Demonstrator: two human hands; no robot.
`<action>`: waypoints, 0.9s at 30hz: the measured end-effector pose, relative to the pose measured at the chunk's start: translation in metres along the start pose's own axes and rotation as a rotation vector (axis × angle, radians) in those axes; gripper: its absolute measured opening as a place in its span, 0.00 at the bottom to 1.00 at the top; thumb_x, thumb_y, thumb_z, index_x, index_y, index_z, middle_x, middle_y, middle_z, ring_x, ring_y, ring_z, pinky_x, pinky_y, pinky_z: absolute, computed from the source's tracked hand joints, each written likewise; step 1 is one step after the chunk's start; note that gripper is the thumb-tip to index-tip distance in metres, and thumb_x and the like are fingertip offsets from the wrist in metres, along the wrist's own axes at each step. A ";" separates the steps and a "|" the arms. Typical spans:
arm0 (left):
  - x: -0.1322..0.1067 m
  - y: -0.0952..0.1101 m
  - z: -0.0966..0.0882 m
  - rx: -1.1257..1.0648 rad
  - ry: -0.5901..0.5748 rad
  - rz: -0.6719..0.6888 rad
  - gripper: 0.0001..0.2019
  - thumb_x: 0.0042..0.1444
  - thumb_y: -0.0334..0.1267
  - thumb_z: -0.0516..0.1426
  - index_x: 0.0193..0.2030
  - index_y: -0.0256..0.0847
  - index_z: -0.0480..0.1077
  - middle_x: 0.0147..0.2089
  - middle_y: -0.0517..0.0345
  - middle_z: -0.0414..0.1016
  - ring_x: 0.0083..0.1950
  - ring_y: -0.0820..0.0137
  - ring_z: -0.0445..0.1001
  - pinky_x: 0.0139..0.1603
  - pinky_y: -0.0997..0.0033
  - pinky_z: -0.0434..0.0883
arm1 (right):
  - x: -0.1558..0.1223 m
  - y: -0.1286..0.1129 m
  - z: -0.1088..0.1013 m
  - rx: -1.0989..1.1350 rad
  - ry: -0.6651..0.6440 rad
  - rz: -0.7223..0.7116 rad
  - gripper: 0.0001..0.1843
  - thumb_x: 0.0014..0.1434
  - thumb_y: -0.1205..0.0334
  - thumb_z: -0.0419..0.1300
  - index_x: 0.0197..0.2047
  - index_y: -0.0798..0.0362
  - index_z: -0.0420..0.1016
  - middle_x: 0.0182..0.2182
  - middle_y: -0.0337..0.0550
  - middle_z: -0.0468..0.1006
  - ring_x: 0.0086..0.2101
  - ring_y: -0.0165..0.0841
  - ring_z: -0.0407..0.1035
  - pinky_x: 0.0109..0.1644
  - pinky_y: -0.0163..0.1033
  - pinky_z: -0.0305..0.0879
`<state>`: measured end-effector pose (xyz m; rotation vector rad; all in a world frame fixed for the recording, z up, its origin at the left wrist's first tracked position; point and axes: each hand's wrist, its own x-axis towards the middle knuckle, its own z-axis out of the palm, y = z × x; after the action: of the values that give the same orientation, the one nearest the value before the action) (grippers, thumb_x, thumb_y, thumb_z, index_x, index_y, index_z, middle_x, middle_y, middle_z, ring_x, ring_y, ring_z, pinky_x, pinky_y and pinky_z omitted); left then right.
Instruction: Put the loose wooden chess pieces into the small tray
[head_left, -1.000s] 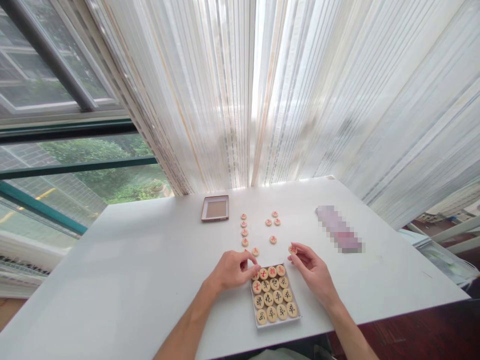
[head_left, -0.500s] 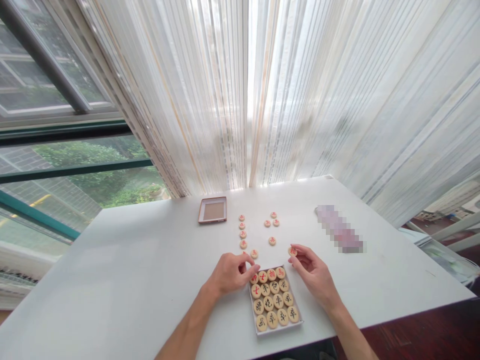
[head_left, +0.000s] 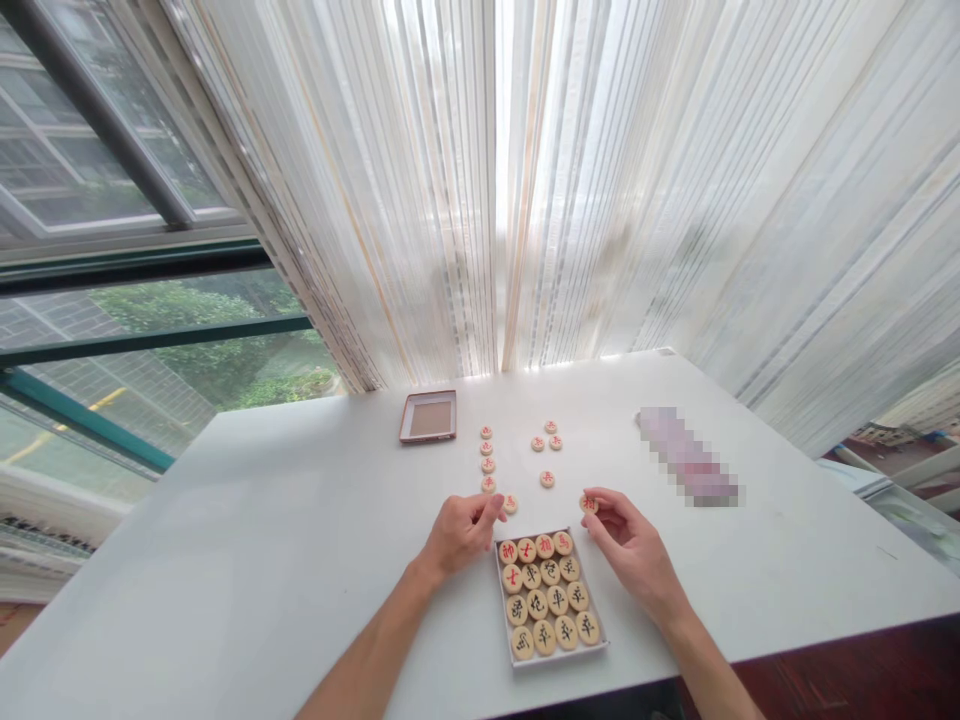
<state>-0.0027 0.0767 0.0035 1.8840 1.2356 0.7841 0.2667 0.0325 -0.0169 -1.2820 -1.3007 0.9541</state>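
A white box (head_left: 515,662) near the table's front edge holds rows of round wooden Chinese chess pieces, mostly black-marked, with red-marked ones in the far rows. Just beyond the box's far left corner is my left hand (head_left: 463,533), thumb and forefinger pressed together; whatever they may hold is hidden. A red-marked horse piece (head_left: 510,504) lies beside its fingertips. To the right of the box, my right hand (head_left: 628,545) pinches a red-marked elephant piece (head_left: 589,505) between thumb and fingers, face up.
Several red-marked pieces lie beyond the box: a column including a chariot piece (head_left: 488,484) on the left, and a loose group around a soldier piece (head_left: 547,479) on the right. A box lid (head_left: 428,438) lies further back. A blurred pinkish object (head_left: 686,455) is at right.
My left hand has drawn away from the box's far left corner towards the loose pieces, its fingers now closed together. My right hand still holds the elephant piece, almost unmoved.
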 end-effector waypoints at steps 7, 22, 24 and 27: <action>0.006 0.000 -0.014 0.062 -0.162 0.036 0.26 0.68 0.54 0.48 0.29 0.37 0.75 0.16 0.65 0.62 0.20 0.76 0.59 0.25 0.77 0.58 | 0.001 -0.003 0.002 0.038 0.012 0.001 0.18 0.62 0.50 0.64 0.52 0.49 0.73 0.42 0.47 0.78 0.43 0.40 0.76 0.50 0.46 0.76; -0.012 0.009 -0.018 0.218 -0.229 0.245 0.11 0.61 0.44 0.57 0.42 0.41 0.76 0.24 0.63 0.70 0.24 0.75 0.64 0.30 0.75 0.63 | 0.002 -0.007 0.002 0.063 0.068 -0.021 0.18 0.58 0.49 0.67 0.47 0.49 0.76 0.42 0.48 0.81 0.44 0.41 0.77 0.52 0.47 0.76; -0.012 0.009 -0.017 0.227 -0.222 0.236 0.11 0.62 0.45 0.57 0.42 0.41 0.76 0.24 0.63 0.70 0.24 0.75 0.64 0.31 0.75 0.63 | 0.002 -0.006 0.001 0.087 0.052 0.000 0.19 0.58 0.48 0.68 0.48 0.50 0.75 0.43 0.48 0.82 0.44 0.42 0.78 0.53 0.48 0.76; -0.011 0.008 -0.015 0.225 -0.206 0.212 0.12 0.63 0.46 0.55 0.42 0.41 0.75 0.24 0.64 0.69 0.25 0.75 0.64 0.31 0.76 0.62 | 0.001 -0.004 0.001 0.125 0.025 0.025 0.19 0.59 0.49 0.67 0.49 0.50 0.74 0.45 0.49 0.81 0.45 0.42 0.78 0.55 0.49 0.75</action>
<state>-0.0144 0.0683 0.0175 2.2447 1.0424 0.5585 0.2656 0.0332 -0.0132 -1.2126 -1.1895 1.0173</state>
